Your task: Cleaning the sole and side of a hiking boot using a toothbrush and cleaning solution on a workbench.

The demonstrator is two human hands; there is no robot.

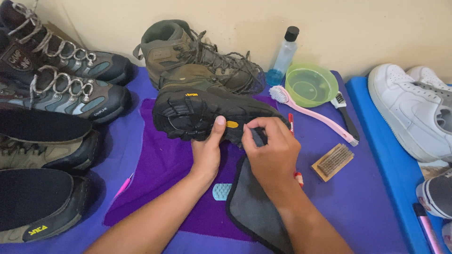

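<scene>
Boot (202, 110) on its side sits at the middle of the purple towel (160, 174), its black sole turned up toward the camera, seemingly so the tread can be reached; a second olive boot (188, 51) stands upright just behind it, against the wall. The left hand (207, 153) steadies the tipped boot from the near side, thumb pressed flat on the sole and fingers curled under its edge, clamped on it; the right hand (270, 150) pinches a fold of grey cloth (254, 202) between thumb and fingertips and holds it against the sole, just right of the left thumb; the remaining cloth trails down over the towel toward the bottom edge, cut off there. Right of the boot lie a pink long-handled brush (313, 115), a small black-handled brush (346, 117) and a wooden block brush (333, 162), with a green bowl (310, 84) and a clear bottle (285, 56) beyond them, all within easy reach of the right hand. Left of the boot, other boots (66, 75) and dark insoles (40, 127) are lined up, partly out of frame; white sneakers (414, 108) sit far right on a blue mat (391, 174). A pale blue object (221, 191) near the boot is half hidden by the cloth and hard to identify; a red-and-white item (292, 123) is mostly covered by the right hand.
</scene>
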